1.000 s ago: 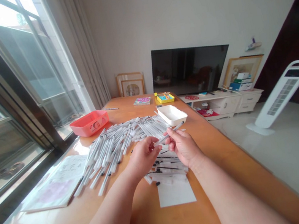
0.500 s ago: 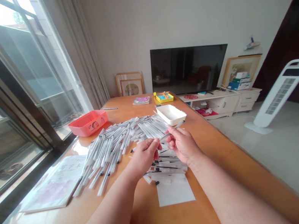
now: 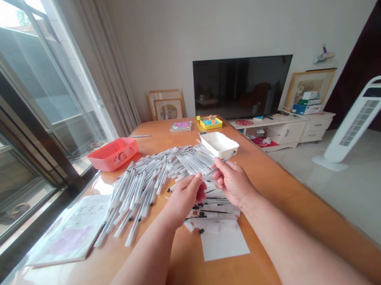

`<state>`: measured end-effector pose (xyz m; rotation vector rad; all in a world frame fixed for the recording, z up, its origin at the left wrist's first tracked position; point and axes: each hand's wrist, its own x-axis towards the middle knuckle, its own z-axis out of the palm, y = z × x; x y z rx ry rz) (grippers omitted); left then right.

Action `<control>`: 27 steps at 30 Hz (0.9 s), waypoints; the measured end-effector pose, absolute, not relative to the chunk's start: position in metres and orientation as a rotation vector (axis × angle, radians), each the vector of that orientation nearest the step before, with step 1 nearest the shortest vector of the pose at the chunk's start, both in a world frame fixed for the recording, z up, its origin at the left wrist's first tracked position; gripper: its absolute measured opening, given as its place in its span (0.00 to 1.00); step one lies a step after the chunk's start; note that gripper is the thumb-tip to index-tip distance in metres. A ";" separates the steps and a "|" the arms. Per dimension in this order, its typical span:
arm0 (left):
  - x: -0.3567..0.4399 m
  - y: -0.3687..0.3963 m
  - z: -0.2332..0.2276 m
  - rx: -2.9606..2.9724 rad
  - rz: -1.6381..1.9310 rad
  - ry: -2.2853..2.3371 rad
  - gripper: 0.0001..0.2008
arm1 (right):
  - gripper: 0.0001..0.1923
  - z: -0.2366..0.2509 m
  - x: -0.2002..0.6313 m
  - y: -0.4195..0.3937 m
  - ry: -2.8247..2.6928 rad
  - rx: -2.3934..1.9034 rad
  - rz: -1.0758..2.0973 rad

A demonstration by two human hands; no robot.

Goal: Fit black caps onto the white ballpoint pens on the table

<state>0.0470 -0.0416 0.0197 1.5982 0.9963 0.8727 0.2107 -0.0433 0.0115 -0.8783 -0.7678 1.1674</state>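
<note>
Between my hands a slim pen (image 3: 211, 172) with a clear barrel and a dark end is held slantwise above the table. My right hand (image 3: 233, 181) pinches it near its middle, the dark end sticking out to the upper right. At its lower left end, my left hand (image 3: 186, 195) is closed, with thumb and fingers on the pen's tip. Below both hands lie loose pens and black pieces (image 3: 217, 211) on a white sheet of paper (image 3: 225, 247). Beyond them spreads a big pile of similar pens (image 3: 139, 183).
A red plastic basket (image 3: 114, 156) stands at the left, a white tray (image 3: 221, 145) behind my right hand. A notebook (image 3: 70, 232) lies near the window. Farther back are a booklet (image 3: 181, 126), a yellow box (image 3: 210, 123) and a single pen (image 3: 141, 136).
My hands stay almost in the same place, still holding the pen. The whole view has shifted very slightly. Nothing on the table has visibly moved.
</note>
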 end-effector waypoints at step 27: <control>0.027 -0.022 0.002 1.773 0.961 1.304 0.19 | 0.23 0.002 0.229 -0.038 -0.882 -1.048 1.008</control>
